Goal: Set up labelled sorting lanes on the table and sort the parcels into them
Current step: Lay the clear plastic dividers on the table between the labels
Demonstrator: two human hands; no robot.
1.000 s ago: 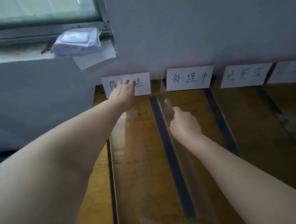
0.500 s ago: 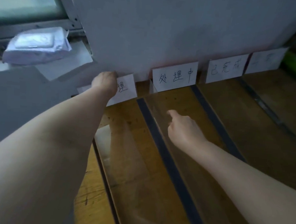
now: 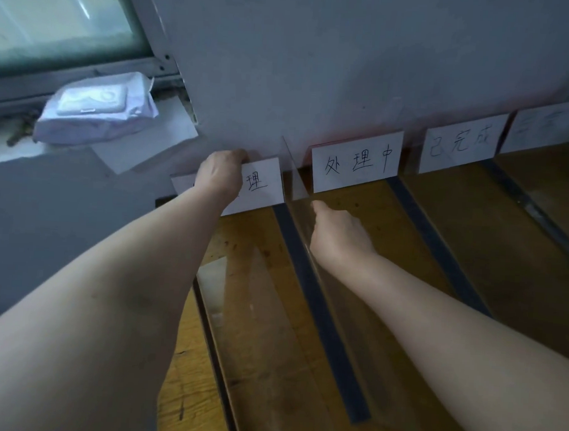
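Several white paper labels with handwritten characters lean against the wall at the back of the wooden table [image 3: 521, 260]. My left hand [image 3: 221, 174] grips the top edge of the leftmost label [image 3: 261, 187], fingers curled over it, hiding part of its writing. My right hand [image 3: 336, 234] rests against a clear upright divider [image 3: 295, 176] standing on a dark tape strip [image 3: 321, 312], thumb stretched forward along it; its fingers are hidden. The second label [image 3: 357, 161] and the third label [image 3: 461, 144] stand to the right. No parcels are in view.
More dark tape strips [image 3: 439, 246] mark lanes across the table. A fourth label [image 3: 544, 130] stands at the far right. On the window ledge at the left sits a white wipes pack [image 3: 97, 110] on a paper sheet [image 3: 148, 142]. The table's left edge runs below my left forearm.
My left hand slid from the front of the leftmost label up to its top edge, uncovering the last character. My right hand stays at the clear divider. The camera view has swung.
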